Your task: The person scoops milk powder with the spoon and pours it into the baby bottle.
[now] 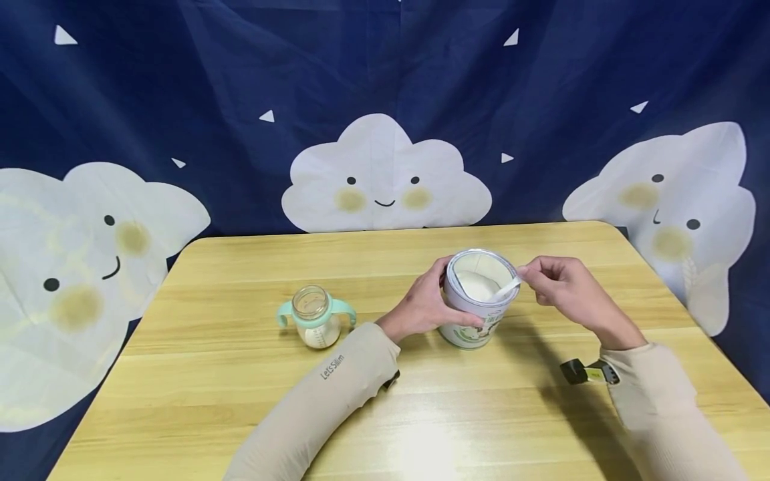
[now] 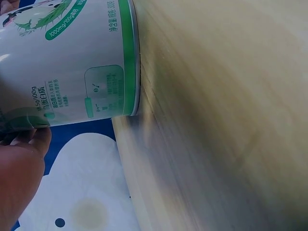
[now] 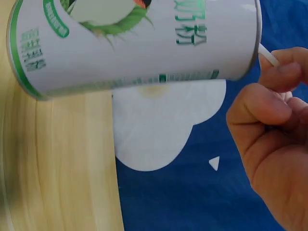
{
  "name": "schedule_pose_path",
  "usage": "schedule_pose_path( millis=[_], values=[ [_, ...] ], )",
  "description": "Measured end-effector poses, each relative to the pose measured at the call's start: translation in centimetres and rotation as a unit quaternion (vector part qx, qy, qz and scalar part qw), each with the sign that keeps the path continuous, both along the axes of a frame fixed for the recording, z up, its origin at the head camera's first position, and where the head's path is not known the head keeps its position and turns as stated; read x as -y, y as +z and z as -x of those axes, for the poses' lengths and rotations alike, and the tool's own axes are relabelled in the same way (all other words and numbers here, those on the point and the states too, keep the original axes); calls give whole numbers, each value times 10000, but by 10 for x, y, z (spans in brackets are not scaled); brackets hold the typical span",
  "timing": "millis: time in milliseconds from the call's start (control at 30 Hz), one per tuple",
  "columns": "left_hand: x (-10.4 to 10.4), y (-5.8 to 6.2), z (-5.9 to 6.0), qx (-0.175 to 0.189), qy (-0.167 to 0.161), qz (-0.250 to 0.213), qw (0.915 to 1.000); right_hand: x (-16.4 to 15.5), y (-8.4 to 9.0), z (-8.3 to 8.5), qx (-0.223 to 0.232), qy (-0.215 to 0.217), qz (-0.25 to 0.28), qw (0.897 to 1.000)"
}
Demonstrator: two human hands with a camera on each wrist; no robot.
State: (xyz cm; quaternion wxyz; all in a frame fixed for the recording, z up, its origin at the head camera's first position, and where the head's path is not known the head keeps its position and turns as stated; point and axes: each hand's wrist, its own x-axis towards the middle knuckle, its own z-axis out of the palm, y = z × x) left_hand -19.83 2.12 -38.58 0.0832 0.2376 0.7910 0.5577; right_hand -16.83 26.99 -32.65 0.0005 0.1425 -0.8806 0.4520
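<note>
A white milk powder can (image 1: pixel 472 329) with green print stands uncovered on the table, pale powder (image 1: pixel 479 286) inside it. My left hand (image 1: pixel 424 302) grips the can round its left side; in the left wrist view fingers (image 2: pixel 38 139) curl against its wall. My right hand (image 1: pixel 559 284) pinches the handle of a white scoop (image 1: pixel 508 288) at the can's right rim. The scoop's far end dips inside the can. In the right wrist view the handle (image 3: pixel 267 54) shows between thumb and finger, and the can (image 3: pixel 144 53) hides the rest.
Left of the can stands a baby bottle (image 1: pixel 317 324) without a lid, with mint handles and whitish contents. Both stand on a light wooden table (image 1: pixel 198 374). Behind it hangs a dark blue curtain (image 1: pixel 337 67) with smiling clouds.
</note>
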Motion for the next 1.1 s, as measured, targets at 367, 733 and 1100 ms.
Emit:
schedule_pose_path(
  millis=[367,733,1100],
  values=[
    [1,-2,0,-30,-38,-51,10000,-5,4,-1,145,-158,-122,9997],
    [-1,-4,0,-88,11,-18,10000,-10,-1,5,713,-631,1429,9851],
    [0,-4,1,-157,-17,26,9999,-11,-3,5,799,-789,2020,9729]
  ],
)
